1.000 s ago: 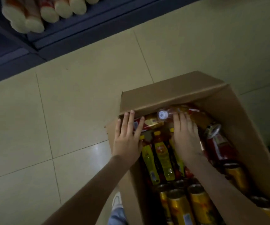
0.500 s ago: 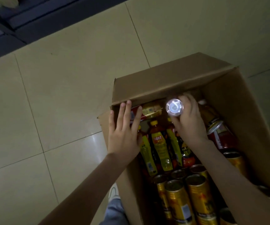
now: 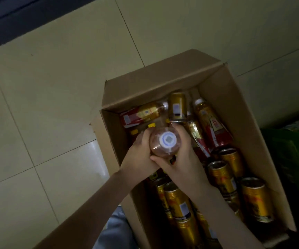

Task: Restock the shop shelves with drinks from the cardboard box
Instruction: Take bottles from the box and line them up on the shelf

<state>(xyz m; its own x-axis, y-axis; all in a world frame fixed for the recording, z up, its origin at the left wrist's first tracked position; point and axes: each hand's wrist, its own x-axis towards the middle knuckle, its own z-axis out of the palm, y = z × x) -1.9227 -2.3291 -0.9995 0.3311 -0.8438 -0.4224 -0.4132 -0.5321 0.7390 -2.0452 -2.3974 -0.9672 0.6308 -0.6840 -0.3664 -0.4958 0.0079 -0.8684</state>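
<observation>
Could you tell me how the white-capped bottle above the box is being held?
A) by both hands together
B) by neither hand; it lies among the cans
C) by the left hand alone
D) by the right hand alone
A: the left hand and the right hand both curl round the bottle, one on each side. Its white cap faces the camera, over the open cardboard box.

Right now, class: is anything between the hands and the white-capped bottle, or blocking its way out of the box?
Nothing visible. The left hand and right hand grip the bottle directly, held above the other drinks in the cardboard box, with nothing over it.
</observation>
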